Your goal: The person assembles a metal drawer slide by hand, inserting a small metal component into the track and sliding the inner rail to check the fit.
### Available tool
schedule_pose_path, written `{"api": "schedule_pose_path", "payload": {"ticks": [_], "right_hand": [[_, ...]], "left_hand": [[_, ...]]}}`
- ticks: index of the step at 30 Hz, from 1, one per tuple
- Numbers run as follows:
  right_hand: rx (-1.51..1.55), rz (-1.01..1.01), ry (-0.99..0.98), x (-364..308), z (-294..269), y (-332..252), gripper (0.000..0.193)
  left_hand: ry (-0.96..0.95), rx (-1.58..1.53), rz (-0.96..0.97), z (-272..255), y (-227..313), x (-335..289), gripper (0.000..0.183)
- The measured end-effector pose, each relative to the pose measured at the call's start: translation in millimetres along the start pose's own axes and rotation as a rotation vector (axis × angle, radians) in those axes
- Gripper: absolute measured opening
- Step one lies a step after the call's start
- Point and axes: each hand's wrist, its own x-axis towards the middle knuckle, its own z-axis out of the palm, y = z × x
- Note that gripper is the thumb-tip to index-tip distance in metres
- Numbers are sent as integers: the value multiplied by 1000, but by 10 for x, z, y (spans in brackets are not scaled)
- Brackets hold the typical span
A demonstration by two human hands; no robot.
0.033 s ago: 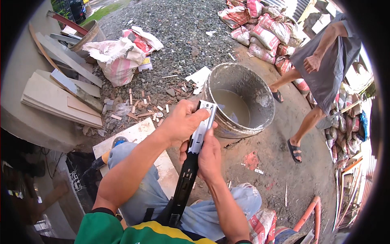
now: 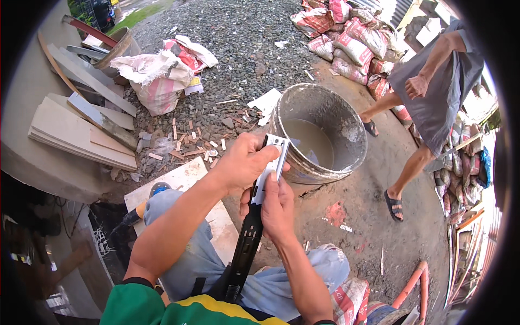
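Left hand (image 2: pixel 245 165) and right hand (image 2: pixel 278 210), both closed round one slotted rail (image 2: pixel 251 226) above the jeans (image 2: pixel 189 246), open muddy ground (image 2: pixel 369 212) right on my screen, bucket (image 2: pixel 346 122) rim just beyond, rail's long axis slanting up-right, silver end pointing away, grip underneath seemingly wrapped, partly hidden.

I see glossy, smooth metal on the long silver-and-black slotted rail (image 2: pixel 252 221), rough crusted walls on the round grey bucket (image 2: pixel 344 125), matt cloth on the faded blue jeans (image 2: pixel 187 257).
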Motion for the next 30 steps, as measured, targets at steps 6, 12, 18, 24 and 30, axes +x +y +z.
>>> {"api": "schedule_pose_path", "payload": {"ticks": [6,12,18,24,30], "right_hand": [[53,-4,-58,-8,-61,73,42],[54,46,-85,-45,-94,126,43],[89,51,-163,-32,-131,186,40],[193,76,-147,-12,-88,242,39],[190,68,-187,30,-131,227,35]], "left_hand": [[-97,-95,-10,-67,-177,65,29],[-125,-165,-38,-153,-219,40,20],[-69,-82,-76,-183,-229,16,19],[-124,18,-131,-235,-195,5,16],[-108,43,-98,-229,-202,6,16]]}}
